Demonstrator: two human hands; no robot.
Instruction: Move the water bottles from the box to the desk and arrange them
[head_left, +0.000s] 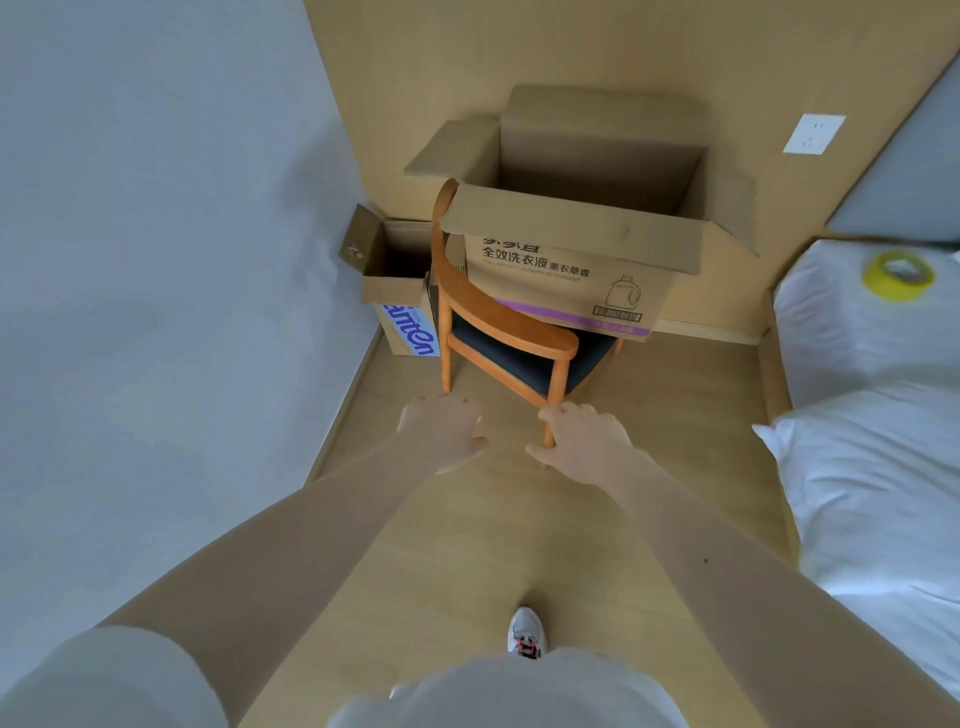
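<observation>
A large cardboard box (561, 260) with printed detergent labels rests on a wooden chair (498, 338), its flaps standing open. Its inside looks dark and no water bottles show from here. Both my arms stretch forward over the floor toward the chair. My left hand (441, 431) and my right hand (582, 441) hover side by side just short of the chair's front legs, fingers loosely bent and holding nothing. No desk is in view.
A smaller open carton (400, 291) with blue lettering stands on the floor left of the chair, against the grey wall. A bed with white bedding (878, 415) fills the right side, with a yellow tape roll (897, 274) on it. My shoe (525, 635) stands on the wooden floor.
</observation>
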